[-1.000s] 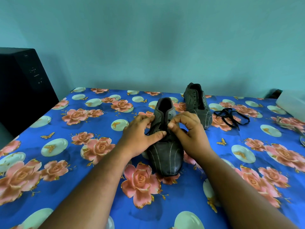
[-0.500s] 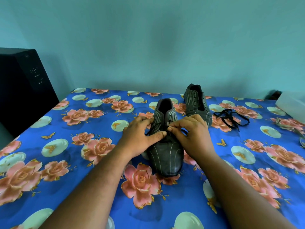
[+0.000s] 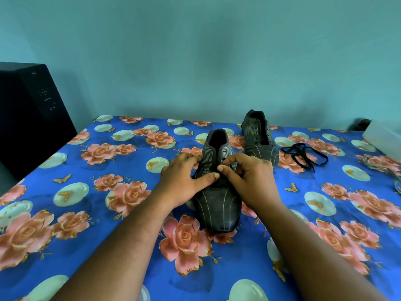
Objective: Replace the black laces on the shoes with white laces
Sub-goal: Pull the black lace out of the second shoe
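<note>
A dark striped shoe (image 3: 217, 209) lies toe toward me on the flowered blue cloth (image 3: 108, 213). My left hand (image 3: 184, 183) holds its left side, thumb laid across the lacing area. My right hand (image 3: 249, 179) pinches the black lace at the eyelets between thumb and forefinger; most of that lace is hidden under my fingers. The second dark shoe (image 3: 258, 137) stands behind to the right with bare eyelets. Beside it lies a loose black lace (image 3: 303, 153).
A black box-like unit (image 3: 28, 116) stands at the left edge of the surface. A white container (image 3: 384, 137) sits at the far right, with a pale tangled thing (image 3: 377, 164) in front of it, too blurred to identify. A teal wall closes the back.
My right hand has dropped slightly and moved closer to the eyelets of the near shoe. The left hand and both shoes have stayed put.
</note>
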`<state>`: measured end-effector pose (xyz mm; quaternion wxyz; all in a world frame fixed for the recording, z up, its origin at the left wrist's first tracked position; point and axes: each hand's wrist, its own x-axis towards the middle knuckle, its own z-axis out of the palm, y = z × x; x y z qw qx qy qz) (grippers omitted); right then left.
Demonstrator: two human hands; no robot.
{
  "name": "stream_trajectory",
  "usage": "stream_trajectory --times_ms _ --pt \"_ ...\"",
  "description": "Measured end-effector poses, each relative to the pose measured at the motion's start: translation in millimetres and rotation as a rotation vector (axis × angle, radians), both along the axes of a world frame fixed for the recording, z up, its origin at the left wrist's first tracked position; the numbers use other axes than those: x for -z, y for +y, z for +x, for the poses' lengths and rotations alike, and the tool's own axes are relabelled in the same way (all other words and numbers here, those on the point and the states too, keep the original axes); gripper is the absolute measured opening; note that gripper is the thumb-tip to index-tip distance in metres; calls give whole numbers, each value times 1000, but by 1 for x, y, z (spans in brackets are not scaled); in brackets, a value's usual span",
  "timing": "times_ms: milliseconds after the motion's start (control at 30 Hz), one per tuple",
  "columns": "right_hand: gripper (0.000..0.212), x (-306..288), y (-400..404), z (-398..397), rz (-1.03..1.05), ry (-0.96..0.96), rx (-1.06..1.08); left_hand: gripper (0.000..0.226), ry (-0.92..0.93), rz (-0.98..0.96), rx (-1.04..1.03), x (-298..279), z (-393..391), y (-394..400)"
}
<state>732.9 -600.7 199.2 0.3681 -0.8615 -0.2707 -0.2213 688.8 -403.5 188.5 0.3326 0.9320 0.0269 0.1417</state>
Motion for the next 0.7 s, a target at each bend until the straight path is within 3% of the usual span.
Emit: stream_trajectory --times_ms 100,267,367,433,600,700 --pt "13 0 0 -2 -1 -12 -16 93 -1 -13 8 0 0 0" --pt "18 -15 1 -11 594 560 -341 93 5 -3 8 -3 -1 -1" --pt "28 -23 0 -12 855 701 -380 93 5 -8 8 -5 -2 -2" --pt "31 -24 -2 -10 805 675 -318 93 0 -4 5 -6 -3 -2" --pt "23 -10 -3 -6 268 475 -156 92 6 -17 13 -4 -2 -1" --pt "19 -8 -2 -8 269 444 -202 92 8 -31 15 -5 -3 -2"
